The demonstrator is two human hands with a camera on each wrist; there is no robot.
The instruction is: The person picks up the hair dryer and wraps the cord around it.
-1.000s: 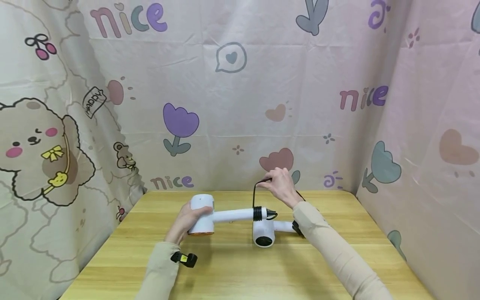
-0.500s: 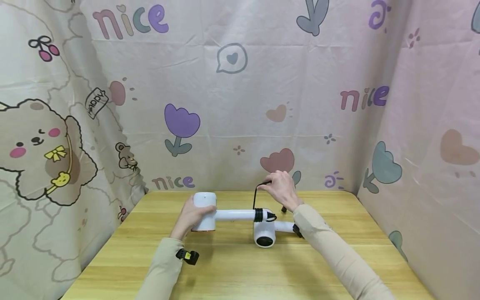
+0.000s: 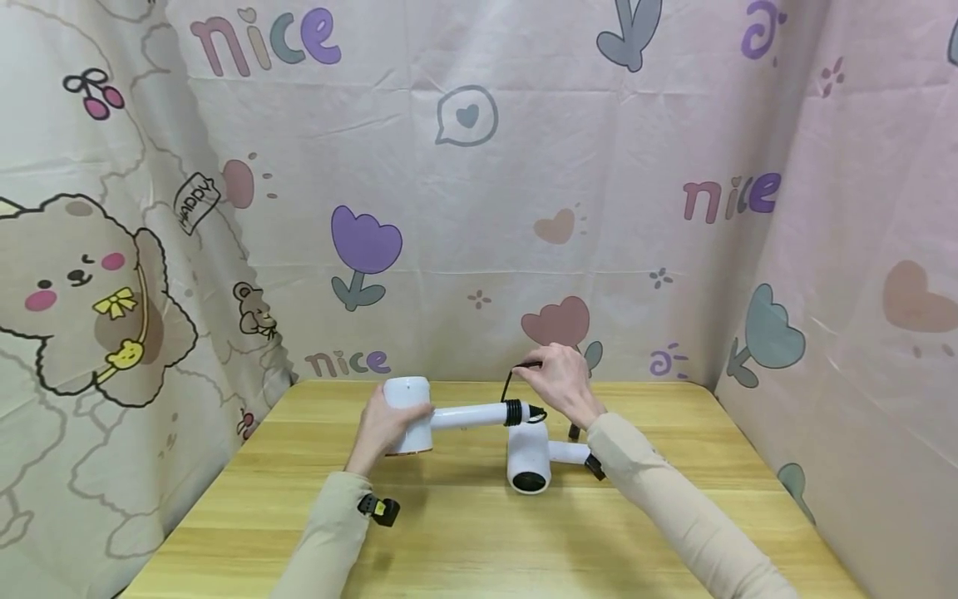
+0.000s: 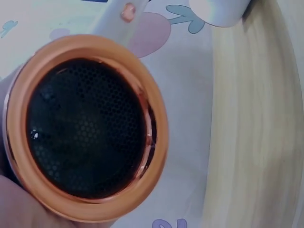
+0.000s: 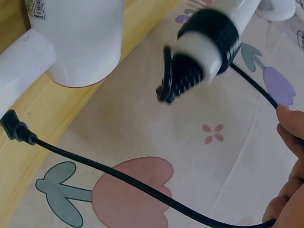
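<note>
My left hand (image 3: 382,426) grips the barrel of a white hair dryer (image 3: 412,416), lifted above the table with its handle pointing right. In the left wrist view, the dryer's copper-coloured ring (image 4: 159,137) surrounds a dark mesh. Black cord (image 5: 211,38) is wound in several turns around the handle's end. My right hand (image 3: 561,378) pinches that cord, drawn up from the coil, and the loose length runs down to a black plug (image 5: 18,128). Below and behind the handle's end, a second white hair dryer (image 3: 528,457) lies on the table.
The wooden table (image 3: 464,541) is enclosed by a printed cloth (image 3: 464,208) at the back and both sides. A black piece (image 3: 595,466) sits at the end of the second dryer's handle. My left wrist carries a small black camera (image 3: 380,509).
My left hand has raised the hair dryer slightly and shifted it a little right. My right hand still holds the cord, and the dangling plug has come into view beneath it.
</note>
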